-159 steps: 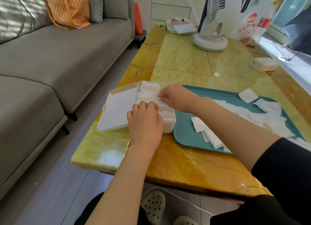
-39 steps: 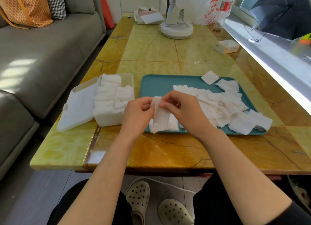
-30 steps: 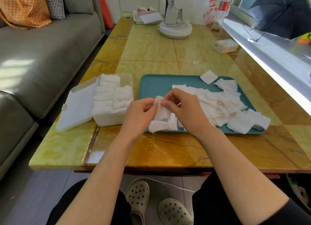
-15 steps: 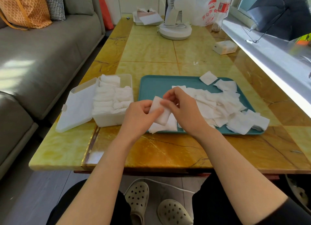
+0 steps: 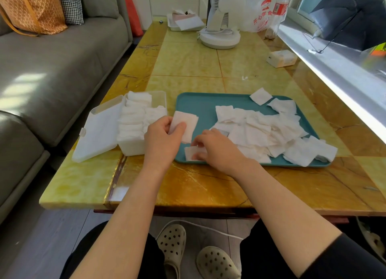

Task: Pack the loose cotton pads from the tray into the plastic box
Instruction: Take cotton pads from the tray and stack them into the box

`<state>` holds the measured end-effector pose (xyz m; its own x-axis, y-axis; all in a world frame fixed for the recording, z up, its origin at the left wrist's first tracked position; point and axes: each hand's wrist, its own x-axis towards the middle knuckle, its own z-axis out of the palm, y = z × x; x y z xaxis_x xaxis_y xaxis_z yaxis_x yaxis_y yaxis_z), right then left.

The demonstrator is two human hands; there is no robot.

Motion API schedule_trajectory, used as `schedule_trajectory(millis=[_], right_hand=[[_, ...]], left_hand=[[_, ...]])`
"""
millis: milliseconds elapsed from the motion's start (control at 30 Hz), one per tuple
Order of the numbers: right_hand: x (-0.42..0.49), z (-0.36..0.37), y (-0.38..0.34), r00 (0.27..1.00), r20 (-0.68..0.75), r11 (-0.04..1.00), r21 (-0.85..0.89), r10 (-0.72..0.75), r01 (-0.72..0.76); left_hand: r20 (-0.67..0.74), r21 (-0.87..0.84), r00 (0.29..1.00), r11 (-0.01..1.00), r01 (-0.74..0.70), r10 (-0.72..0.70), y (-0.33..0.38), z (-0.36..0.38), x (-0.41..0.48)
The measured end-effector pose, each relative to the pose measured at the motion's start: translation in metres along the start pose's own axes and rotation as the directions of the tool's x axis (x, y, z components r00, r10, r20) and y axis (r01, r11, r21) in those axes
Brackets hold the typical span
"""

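1. A grey sofa [image 5: 52, 69] stood at the far left, beside the yellow worktop [image 5: 188, 59].
2. On the left part of the worktop stood the white plastic box [image 5: 133, 148]. Its lid [image 5: 98, 132] lay open to the left, and rows of packed pads [image 5: 133, 117] filled most of the box.
3. Just right of the box, the left hand [image 5: 161, 140] was raised near the left edge of the tray. Its grip was closed on a small stack of cotton pads [image 5: 188, 122], with the thumb on the front and the fingers behind.
4. The right hand [image 5: 217, 149] was low over the near left corner of the teal tray [image 5: 196, 105]. Its grip was nearly closed, and the curled fingertips pinched a flat pad [image 5: 189, 153] that lay on the tray.
5. The loose pads [image 5: 261, 132] lay in a heap over the middle and right of the tray, and some hung over its right rim.
6. One single pad [image 5: 260, 96] lay across the far rim.
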<state>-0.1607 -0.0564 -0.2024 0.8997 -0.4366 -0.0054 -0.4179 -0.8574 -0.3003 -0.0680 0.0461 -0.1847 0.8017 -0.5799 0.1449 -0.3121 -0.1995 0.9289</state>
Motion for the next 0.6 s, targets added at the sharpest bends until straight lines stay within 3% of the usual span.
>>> schedule_trajectory(millis=[167, 267, 367, 433, 500, 533, 600], right_hand=[[-0.003, -0.005, 0.001, 0.991, -0.124, 0.999, 0.007, 0.054, -0.054], [-0.003, -0.011, 0.006, 0.948, -0.265, 0.973, 0.194, 0.177, -0.127], [-0.007, -0.02, 0.007, 0.895, -0.365, 0.897, 0.436, 0.257, -0.079], [-0.01, -0.027, 0.003, 0.888, -0.338, 0.763, 0.646, 0.311, -0.021], [-0.013, -0.034, -0.004, 0.924, -0.217, 0.511, 0.859, 0.316, 0.027], [-0.013, -0.034, -0.007, 0.942, -0.157, 0.389, 0.921, 0.296, 0.031], [-0.012, -0.031, -0.011, 0.959, -0.083, 0.286, 0.958, 0.27, 0.002]], left_hand=[[-0.027, 0.013, 1.0, 1.0, 0.005, -0.005, -0.001, -0.002, 0.0], [-0.053, 0.033, 0.998, 0.999, 0.023, -0.021, -0.001, -0.001, 0.002], [-0.055, 0.021, 0.997, 0.998, 0.058, -0.056, -0.001, 0.0, 0.002], [-0.047, 0.016, 0.997, 0.998, 0.062, -0.061, 0.0, 0.002, 0.001], [-0.034, 0.001, 0.998, 0.998, 0.058, -0.057, 0.0, 0.003, -0.001], [-0.021, -0.011, 0.998, 0.998, 0.059, -0.059, 0.001, 0.004, -0.001], [0.031, -0.049, 0.996, 0.996, 0.08, -0.078, 0.002, 0.007, -0.002]])
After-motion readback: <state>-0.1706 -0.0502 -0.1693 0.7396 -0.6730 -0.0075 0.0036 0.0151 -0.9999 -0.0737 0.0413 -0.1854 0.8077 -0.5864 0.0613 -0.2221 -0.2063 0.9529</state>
